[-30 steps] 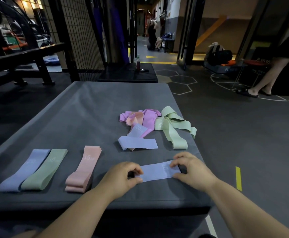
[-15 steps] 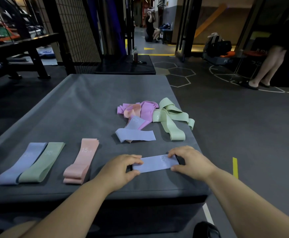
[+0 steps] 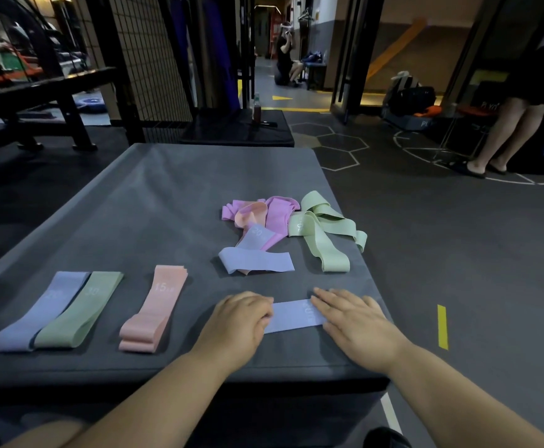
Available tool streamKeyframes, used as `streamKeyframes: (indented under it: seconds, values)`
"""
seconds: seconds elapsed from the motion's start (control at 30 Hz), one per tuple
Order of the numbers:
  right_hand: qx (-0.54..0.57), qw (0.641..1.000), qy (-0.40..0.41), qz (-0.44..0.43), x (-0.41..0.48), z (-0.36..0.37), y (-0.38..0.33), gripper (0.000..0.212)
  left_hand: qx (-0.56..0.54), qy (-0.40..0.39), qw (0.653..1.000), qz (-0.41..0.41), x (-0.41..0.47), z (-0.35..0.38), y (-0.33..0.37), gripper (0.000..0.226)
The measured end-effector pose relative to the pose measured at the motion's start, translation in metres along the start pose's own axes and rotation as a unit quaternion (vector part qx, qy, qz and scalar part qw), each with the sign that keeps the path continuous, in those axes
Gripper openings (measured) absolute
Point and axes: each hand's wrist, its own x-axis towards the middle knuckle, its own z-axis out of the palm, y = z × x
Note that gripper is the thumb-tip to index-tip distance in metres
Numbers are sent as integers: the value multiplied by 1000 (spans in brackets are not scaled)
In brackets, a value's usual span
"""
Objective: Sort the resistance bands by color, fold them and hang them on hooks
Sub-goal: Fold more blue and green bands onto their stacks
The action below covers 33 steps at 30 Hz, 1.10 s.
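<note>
Folding looks like the step in hand. One lavender band (image 3: 296,315) lies flat at lower centre, near the front edge of the grey padded box (image 3: 154,195). The right hand (image 3: 357,321) rests on its right end with fingers straight. The left hand (image 3: 238,321) covers the left end with fingers bent; whether it pinches or only presses I cannot tell. The next move probably calls for doubling the band over and laying it by the folded lavender band (image 3: 38,313) at lower left. An unsorted heap (image 3: 264,227) lies at centre. No hooks or bins show. A bottle (image 3: 257,108) stands at upper centre, contents unclear.
</note>
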Motion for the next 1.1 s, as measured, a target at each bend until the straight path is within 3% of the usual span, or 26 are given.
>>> streamKeyframes:
  seconds: [0.1,0.2,0.47,0.63,0.77,0.83,0.97,1.1]
  values:
    - [7,1000,0,7,-3,7,0,97,40,-61,997,31,3,2,3,47]
    - [-9,1000,-5,14,-3,10,2,112,98,-155,983,-2,6,-5,5,56]
    - [-9,999,-16,32,-5,13,0,108,119,-191,973,-56,-8,-10,8,53]
    - [-8,999,-12,39,-4,14,0,119,114,-205,969,-76,-6,-10,10,53]
    - [42,997,16,63,-1,17,0,119,93,-203,971,-89,-5,-11,10,53]
    - [69,994,33,77,3,16,0,108,63,-198,973,-100,-3,-12,9,53]
    - [111,987,47,104,9,11,-1,54,-25,-192,971,-137,4,-14,11,47]
    - [151,978,89,117,10,14,1,42,-46,-132,979,-147,3,-9,7,46]
